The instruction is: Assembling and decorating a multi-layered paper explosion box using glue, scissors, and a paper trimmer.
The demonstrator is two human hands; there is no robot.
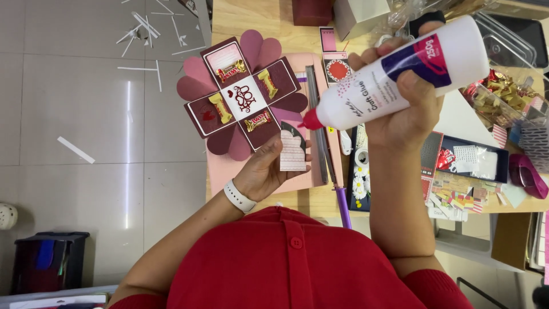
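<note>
We hold a white plastic squeeze bottle of craft glue with a red nozzle (pixel 394 77) in our right hand (pixel 403 109), fingers wrapped tight round its body, tipped so that the nozzle points down and to the left, toward the small arch-topped piece of white patterned card (pixel 293 150) pinched in the fingers of our left hand (pixel 264 170). The two hands are near each other but apart, and the nozzle tip hangs just above the card without touching it; we cannot tell whether any glue has come out yet. Just beyond the left hand, on the wooden desk (pixel 251 17), lies the unfolded maroon and pink paper box with heart-shaped flaps (pixel 243 97), opened flat like a cross. Much of it looks finished to us: four gold-wrapped sweets (pixel 230 71) sit on its four side panels and a red ornamental cutout marks the white centre square. The card in hand is not yet fixed anywhere, so we judge the decorating to be well along, with this piece to glue and place. To the right lie a dark tray of paper scraps and stickers (pixel 469 163) and paper daisies (pixel 359 186); white paper strips (pixel 75 150) litter the grey tiled floor.
</note>
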